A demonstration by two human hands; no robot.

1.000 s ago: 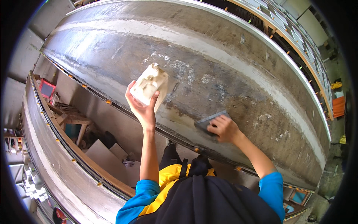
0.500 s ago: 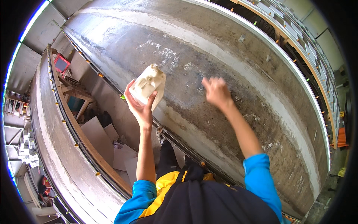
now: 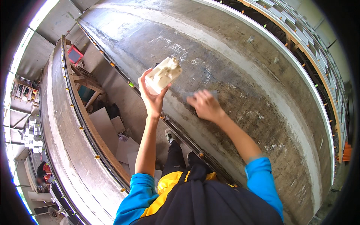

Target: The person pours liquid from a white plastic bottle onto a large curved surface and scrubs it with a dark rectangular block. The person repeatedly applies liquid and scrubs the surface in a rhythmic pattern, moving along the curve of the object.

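My left hand (image 3: 152, 98) is raised and grips a cream-white plastic bottle (image 3: 163, 75) with a nozzle at its top, held just off a large curved grey concrete surface (image 3: 240, 67). My right hand (image 3: 204, 105) presses a flat grey pad (image 3: 202, 93) against that surface, a little right of the bottle. Pale smears mark the concrete above the two hands. Both arms wear blue sleeves.
A second curved grey wall with a wooden rim (image 3: 71, 123) runs along the left. Between the two lies a narrow floor with flat pale boards (image 3: 108, 129), a wooden stand (image 3: 88, 80) and a red box (image 3: 75, 55). Scaffolding (image 3: 300, 33) stands at the upper right.
My right hand swung up from lower on the concrete and has come back down onto it with the pad, closer to the bottle. The left hand kept the bottle raised.
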